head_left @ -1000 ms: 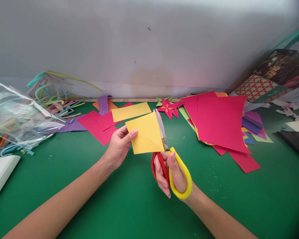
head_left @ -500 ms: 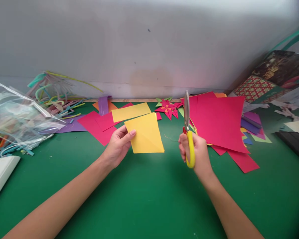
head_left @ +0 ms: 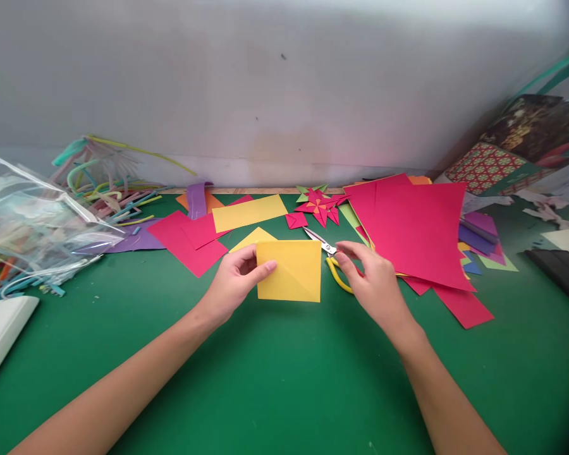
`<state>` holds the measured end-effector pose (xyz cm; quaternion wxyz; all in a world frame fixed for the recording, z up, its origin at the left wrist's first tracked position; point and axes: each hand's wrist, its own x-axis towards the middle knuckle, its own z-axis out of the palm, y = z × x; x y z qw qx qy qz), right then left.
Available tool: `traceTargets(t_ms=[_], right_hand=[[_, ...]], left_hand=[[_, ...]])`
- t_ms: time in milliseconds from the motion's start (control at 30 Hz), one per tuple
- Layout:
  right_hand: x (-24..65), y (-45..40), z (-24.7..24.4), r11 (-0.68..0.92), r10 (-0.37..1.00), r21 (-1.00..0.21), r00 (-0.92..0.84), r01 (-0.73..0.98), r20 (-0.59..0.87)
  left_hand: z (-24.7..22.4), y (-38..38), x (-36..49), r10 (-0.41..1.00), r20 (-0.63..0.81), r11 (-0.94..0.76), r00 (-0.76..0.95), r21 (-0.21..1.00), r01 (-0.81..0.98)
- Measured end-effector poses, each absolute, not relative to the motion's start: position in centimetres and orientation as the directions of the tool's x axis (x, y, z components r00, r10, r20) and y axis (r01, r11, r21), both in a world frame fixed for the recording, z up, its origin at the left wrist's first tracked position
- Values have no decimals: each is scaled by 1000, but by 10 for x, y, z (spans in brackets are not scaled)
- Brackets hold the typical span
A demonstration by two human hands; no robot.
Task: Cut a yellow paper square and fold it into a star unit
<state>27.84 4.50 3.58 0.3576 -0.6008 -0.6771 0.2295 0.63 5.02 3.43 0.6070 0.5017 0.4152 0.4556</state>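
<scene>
Green table [head_left: 284,392], toward back edge: left hand [head_left: 232,278] pinches yellow paper square [head_left: 296,275], likely flimsy, best edge-held; right hand [head_left: 378,281] half-curled at scissors [head_left: 329,249], grip unclear.

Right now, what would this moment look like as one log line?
left hand: holding yellow paper | right hand: at scissors | beyond: red paper star on green table

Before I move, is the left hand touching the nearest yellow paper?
Touching. The head view shows the left hand pinching the yellow paper at its left edge, with the thumb lying across the front face.
</scene>
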Motion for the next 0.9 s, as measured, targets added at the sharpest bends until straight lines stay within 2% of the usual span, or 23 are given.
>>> traceTargets(t_ms=[33, 67, 133, 200, 300, 533, 900], right_hand=[[271, 42, 38, 145, 989, -886, -55, 440, 135], [264, 39, 40, 91, 991, -968, -118, 234, 64], [252, 35, 39, -32, 981, -999, -191, -22, -27], [244, 33, 35, -72, 989, -990, -137, -119, -56], [241, 33, 28, -93, 995, -985, -57, -146, -85], [243, 36, 20, -84, 995, -994, 38, -74, -87], [241, 33, 17, -89, 994, -996, 58, -25, -90]], left_hand=[[35, 49, 7, 969, -52, 86, 241, 988, -131], [35, 48, 8, 969, -57, 90, 242, 988, -125], [36, 45, 10, 967, -70, 100, 243, 989, -112], [36, 43, 12, 966, -88, 114, 243, 989, -96], [36, 41, 15, 965, -116, 136, 237, 988, -71], [37, 40, 18, 953, -191, 202, 233, 979, -21], [32, 43, 18, 955, -205, 218, 216, 975, -37]])
